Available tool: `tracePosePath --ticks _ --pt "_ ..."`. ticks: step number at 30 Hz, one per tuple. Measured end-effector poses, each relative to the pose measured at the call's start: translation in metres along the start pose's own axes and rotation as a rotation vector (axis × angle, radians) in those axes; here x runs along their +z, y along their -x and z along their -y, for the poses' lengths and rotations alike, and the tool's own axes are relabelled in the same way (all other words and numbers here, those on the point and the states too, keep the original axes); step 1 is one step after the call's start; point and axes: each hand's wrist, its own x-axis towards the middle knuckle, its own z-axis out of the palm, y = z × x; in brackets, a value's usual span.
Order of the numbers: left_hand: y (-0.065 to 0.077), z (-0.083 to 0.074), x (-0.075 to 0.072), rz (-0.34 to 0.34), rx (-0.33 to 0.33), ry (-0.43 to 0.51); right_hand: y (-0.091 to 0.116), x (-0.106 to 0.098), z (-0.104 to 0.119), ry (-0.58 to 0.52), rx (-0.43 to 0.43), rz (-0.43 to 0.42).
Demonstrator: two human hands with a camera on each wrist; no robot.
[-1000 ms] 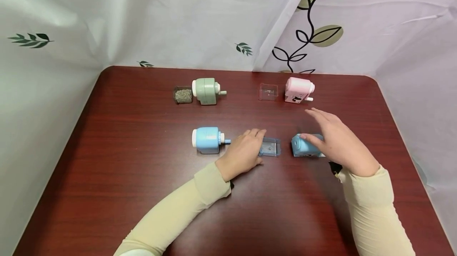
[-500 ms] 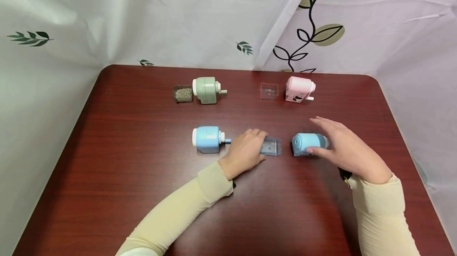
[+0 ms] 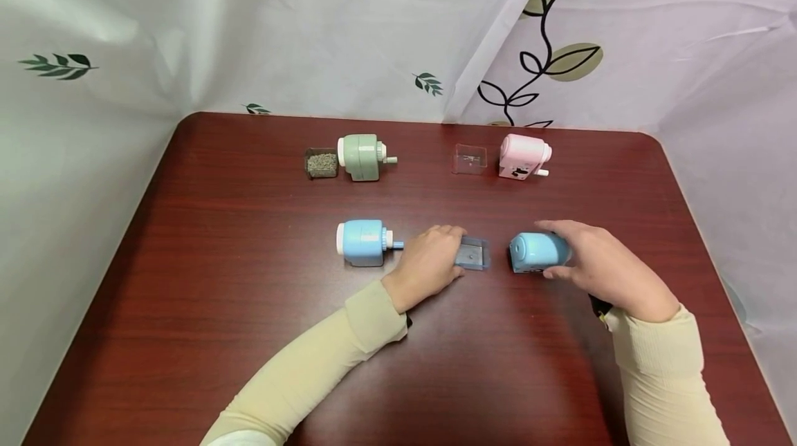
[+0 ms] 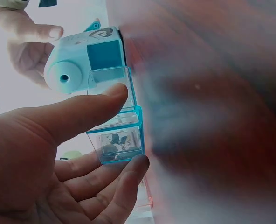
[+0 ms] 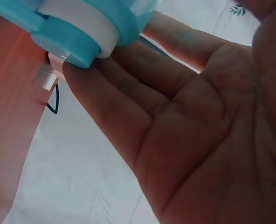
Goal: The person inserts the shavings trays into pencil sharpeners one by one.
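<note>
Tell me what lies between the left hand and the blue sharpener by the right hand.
The head view shows the clear blue tray, held by the left hand, then a strip of bare table before the blue sharpener.

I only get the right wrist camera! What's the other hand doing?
Observer: The left hand holds a translucent blue drawer.
Operator: Ooh, is there a hole for it?
Observer: Probably: the light-blue pencil sharpener has a rectangular opening in the end facing that drawer.
Operator: Is there stuff in any other drawer?
Observer: Yes, grayish shavings lie in the dark translucent drawer beside the green pencil sharpener.
</note>
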Motion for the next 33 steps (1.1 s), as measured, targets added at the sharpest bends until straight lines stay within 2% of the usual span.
tracePosePath --ticks 7,15,33 --pt "-0.002 -0.006 -0.002 -0.001 0.023 0.017 -0.002 0.003 -0.002 0.058 -0.02 -0.05" --pt "-0.006 -0.011 0.0 -0.006 0.028 0.008 -0.004 0.0 -0.001 0.073 0.01 -0.026" --pt "-0.014 -0.026 0.007 0.02 0.035 -0.047 -0.004 -0.001 -0.003 0.052 -0.004 -0.033"
